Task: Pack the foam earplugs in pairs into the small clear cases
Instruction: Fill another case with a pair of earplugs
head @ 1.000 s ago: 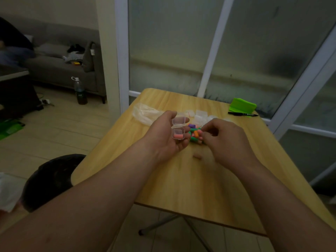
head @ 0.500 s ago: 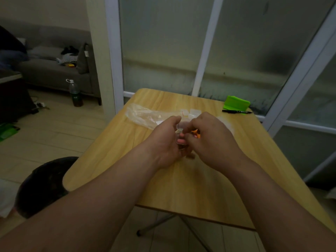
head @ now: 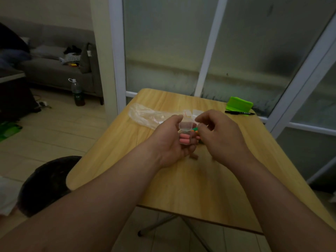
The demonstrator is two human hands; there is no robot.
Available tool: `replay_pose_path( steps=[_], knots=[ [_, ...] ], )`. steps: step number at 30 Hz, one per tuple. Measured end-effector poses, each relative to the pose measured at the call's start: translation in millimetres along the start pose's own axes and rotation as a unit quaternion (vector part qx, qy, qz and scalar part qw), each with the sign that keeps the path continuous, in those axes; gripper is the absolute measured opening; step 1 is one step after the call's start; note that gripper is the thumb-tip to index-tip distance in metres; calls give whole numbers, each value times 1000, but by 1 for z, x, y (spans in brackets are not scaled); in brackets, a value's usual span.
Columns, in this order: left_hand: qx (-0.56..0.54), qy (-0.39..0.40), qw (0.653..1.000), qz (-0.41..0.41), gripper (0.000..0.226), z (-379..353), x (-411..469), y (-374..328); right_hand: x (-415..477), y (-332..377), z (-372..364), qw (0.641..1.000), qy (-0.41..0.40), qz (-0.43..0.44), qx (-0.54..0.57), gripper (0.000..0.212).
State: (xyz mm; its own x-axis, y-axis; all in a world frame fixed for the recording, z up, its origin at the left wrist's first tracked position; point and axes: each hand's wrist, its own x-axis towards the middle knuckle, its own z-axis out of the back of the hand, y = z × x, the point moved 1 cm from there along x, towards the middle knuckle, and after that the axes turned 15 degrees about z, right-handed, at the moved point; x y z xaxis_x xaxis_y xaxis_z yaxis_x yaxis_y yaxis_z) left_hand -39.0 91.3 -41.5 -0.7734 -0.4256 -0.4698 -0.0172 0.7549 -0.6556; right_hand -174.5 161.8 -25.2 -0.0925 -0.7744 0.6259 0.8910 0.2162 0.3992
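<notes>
left hand point(head: 169, 140) grip round clear case point(head: 185, 126), right hand point(head: 221, 137) grip unclear, plastic bag point(head: 143, 115) behind

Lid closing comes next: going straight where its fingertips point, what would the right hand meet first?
Likely the open lid of the clear case the left hand holds, just beside the right hand; depth unclear.

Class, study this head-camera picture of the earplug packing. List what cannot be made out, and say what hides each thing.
Head view:
1. Loose earplugs: mostly hidden behind the right hand; count unknowable.
2. Whether the right hand touches the lid of the clear case that the left hand holds: dim, unclear.
3. Spare cases: translucent, partly hidden by the hands.
4. Pen lettering: too small.
</notes>
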Motion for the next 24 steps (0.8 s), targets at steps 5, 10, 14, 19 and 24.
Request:
replay_pose_path(
  steps=[5,10,14,19,24],
  knots=[
    [20,23,1000,8,58,-1,-1,1,-2,-2,-3,996,69,-19,46,37],
    [-13,2,1000,7,71,6,4,-2,-3,5,-1,996,65,26,48,22],
    [-31,13,999,-9,72,11,4,-9,-8,14,-5,990,101,60,76,8],
    [-30,19,999,-23,58,7,2,-6,-12,15,-6,991,104,49,68,19],
    [72,31,996,-48,42,6,-2,0,-12,5,-1,993,70,25,97,25]
  ],
)
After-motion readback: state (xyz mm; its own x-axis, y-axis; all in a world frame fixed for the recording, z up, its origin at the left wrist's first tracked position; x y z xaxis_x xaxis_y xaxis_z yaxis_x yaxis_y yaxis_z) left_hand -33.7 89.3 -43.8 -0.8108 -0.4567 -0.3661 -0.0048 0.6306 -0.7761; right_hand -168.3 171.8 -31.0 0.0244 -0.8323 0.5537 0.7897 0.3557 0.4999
